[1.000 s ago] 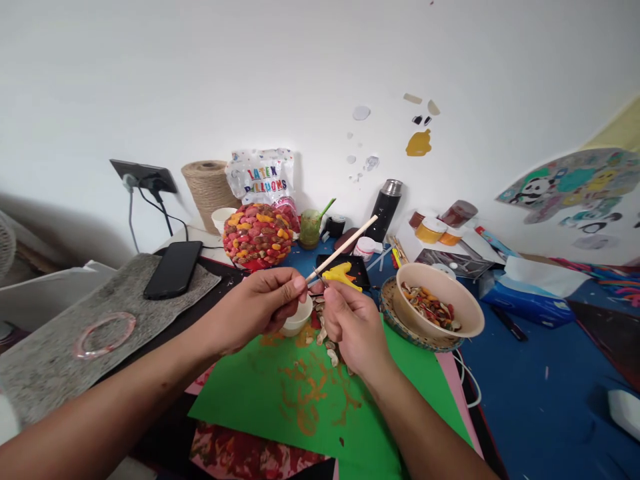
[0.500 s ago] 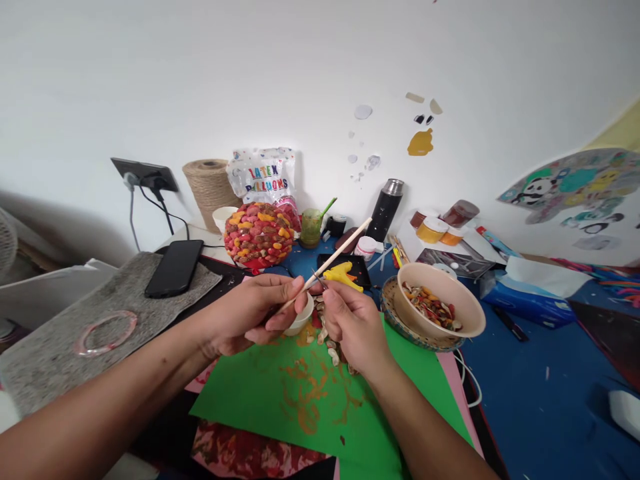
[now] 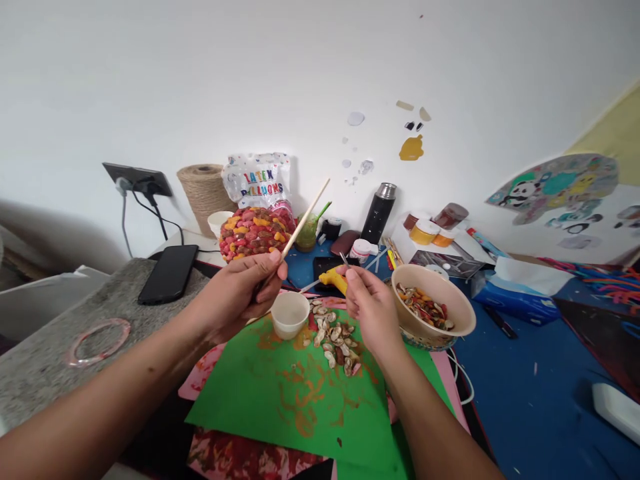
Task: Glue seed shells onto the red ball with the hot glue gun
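Note:
My left hand (image 3: 255,283) pinches a pale wooden stick (image 3: 306,221), which slants up and to the right. My right hand (image 3: 370,303) is closed on a thin metal tool (image 3: 344,259) with its tip poking out past the fingers; its kind is mostly hidden. The two hands are apart. Below them stands a white cup (image 3: 290,316) on a green sheet (image 3: 250,393) smeared with orange-brown paint. A pile of peanut shells (image 3: 336,341) lies beside the cup. Just left of my right fingers is a yellow glue gun (image 3: 333,280), partly covered.
A beige bowl (image 3: 463,300) of coloured shells stands at the right. Behind my left hand sits a ball covered in painted shells (image 3: 253,233), with a twine roll (image 3: 203,197) and balloon bag (image 3: 257,180). A black flask (image 3: 379,213), paint jars (image 3: 425,232) and a phone (image 3: 169,274) are around.
My hands have moved apart; the metal tool no longer meets the stick. The stick points more steeply upward. The cup and shells are now less covered, and the view has shifted slightly.

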The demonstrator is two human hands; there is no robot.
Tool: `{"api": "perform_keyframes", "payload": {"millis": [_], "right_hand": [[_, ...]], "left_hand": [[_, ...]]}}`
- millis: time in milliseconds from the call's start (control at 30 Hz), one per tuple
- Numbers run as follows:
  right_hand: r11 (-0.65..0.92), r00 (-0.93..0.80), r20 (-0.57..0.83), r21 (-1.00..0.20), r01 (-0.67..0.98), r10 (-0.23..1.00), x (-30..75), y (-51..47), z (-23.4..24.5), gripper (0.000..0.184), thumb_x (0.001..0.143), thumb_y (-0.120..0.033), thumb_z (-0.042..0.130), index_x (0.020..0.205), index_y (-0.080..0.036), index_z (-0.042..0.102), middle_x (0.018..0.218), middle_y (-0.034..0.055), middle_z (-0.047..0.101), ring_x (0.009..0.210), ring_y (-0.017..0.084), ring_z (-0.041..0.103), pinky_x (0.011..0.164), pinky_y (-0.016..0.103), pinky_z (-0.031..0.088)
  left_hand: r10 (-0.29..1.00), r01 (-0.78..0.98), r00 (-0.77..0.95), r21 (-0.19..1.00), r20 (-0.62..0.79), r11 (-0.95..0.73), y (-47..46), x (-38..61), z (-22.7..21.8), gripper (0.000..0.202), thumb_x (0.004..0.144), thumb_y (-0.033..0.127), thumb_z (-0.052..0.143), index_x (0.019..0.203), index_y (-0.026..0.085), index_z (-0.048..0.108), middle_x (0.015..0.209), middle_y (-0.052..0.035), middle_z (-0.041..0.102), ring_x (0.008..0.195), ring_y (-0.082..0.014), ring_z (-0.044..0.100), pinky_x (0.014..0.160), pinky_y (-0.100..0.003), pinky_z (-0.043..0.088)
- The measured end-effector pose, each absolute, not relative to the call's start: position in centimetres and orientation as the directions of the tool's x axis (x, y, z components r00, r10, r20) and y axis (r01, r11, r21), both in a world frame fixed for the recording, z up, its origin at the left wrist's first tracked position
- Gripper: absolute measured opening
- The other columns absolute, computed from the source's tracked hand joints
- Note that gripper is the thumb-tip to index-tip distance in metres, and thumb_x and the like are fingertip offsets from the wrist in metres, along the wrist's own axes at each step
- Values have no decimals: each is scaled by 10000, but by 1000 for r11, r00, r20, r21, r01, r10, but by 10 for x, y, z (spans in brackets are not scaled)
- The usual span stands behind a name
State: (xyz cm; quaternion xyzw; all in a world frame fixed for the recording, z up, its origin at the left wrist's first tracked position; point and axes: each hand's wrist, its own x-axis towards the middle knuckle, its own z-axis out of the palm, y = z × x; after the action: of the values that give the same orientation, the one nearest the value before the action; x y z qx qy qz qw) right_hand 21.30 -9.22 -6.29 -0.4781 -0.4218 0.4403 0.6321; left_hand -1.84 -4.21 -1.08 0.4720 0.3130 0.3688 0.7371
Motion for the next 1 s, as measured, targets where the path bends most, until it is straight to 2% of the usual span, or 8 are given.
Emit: {"api": "perform_keyframes", "payload": {"millis": [133, 200, 333, 500, 600, 700, 867, 1000], "right_hand": [[173, 269, 208, -974, 147, 941, 225, -84, -73, 370, 897, -568, 821, 980, -208, 810, 740, -15, 656, 638, 156, 531, 572, 269, 450], [175, 259, 240, -952, 249, 935, 226, -82, -77, 319, 913, -527, 800, 975, -215, 811, 811, 10, 730, 718, 192, 620, 656, 298, 518], [126, 200, 246, -871, 475, 949, 223, -86, -78, 248, 966, -433, 731, 1073, -231, 828, 951, 60, 830, 834, 251, 742, 794, 362, 570], [94, 100, 245, -670, 736, 964, 222, -90, -77, 286, 991, -283, 679, 1233, -228, 821, 1202, 113, 850, 1055, 296, 788, 967, 405, 561], [94, 71, 240, -610, 787, 968, 222, -90, -78, 320, 1002, -247, 657, 1282, -223, 809, 1291, 120, 829, 1127, 308, 783, 997, 413, 557], [104, 69, 252, -611, 785, 965, 221, -90, -79, 319, 1013, -279, 663, 1294, -230, 808, 1314, 121, 825, 1154, 320, 781, 1006, 425, 561], [146, 71, 282, -677, 722, 957, 214, -94, -74, 314, 1025, -351, 662, 1274, -233, 813, 1271, 115, 841, 1116, 314, 787, 983, 421, 565], [192, 68, 282, -790, 582, 957, 211, -98, -68, 296, 1004, -414, 699, 1187, -227, 836, 1164, 103, 855, 1011, 297, 778, 927, 411, 559]], "left_hand": [[826, -158, 560, 971, -63, 181, -46, -16, -12, 419, 988, 572, 746, 900, 165, 695, 507, 76, 414, 416, -65, 234, 392, -167, 197], [827, -123, 560, 982, -51, 144, -46, -16, -14, 422, 993, 583, 736, 973, 162, 718, 523, 72, 432, 443, -74, 242, 420, -179, 201], [828, -96, 559, 989, -42, 114, -45, -19, -16, 422, 1013, 590, 716, 1038, 169, 730, 557, 63, 452, 481, -84, 249, 454, -199, 197], [832, -90, 552, 989, -47, 116, -46, -20, -13, 436, 988, 609, 739, 981, 173, 722, 559, 61, 434, 487, -89, 241, 459, -209, 198], [829, -71, 557, 991, -55, 113, -46, -19, -11, 450, 972, 623, 751, 940, 176, 711, 556, 65, 423, 480, -86, 240, 457, -209, 193], [827, -54, 560, 993, -56, 104, -45, -19, -9, 458, 966, 633, 754, 917, 181, 698, 559, 66, 422, 477, -82, 247, 457, -208, 184], [830, -38, 556, 996, -47, 82, -45, -22, -8, 430, 1000, 602, 729, 901, 186, 681, 571, 65, 418, 481, -79, 259, 461, -206, 185], [840, -53, 542, 996, -29, 69, -46, -23, -6, 401, 1008, 574, 729, 923, 183, 695, 576, 63, 428, 483, -78, 264, 459, -202, 191]]}}
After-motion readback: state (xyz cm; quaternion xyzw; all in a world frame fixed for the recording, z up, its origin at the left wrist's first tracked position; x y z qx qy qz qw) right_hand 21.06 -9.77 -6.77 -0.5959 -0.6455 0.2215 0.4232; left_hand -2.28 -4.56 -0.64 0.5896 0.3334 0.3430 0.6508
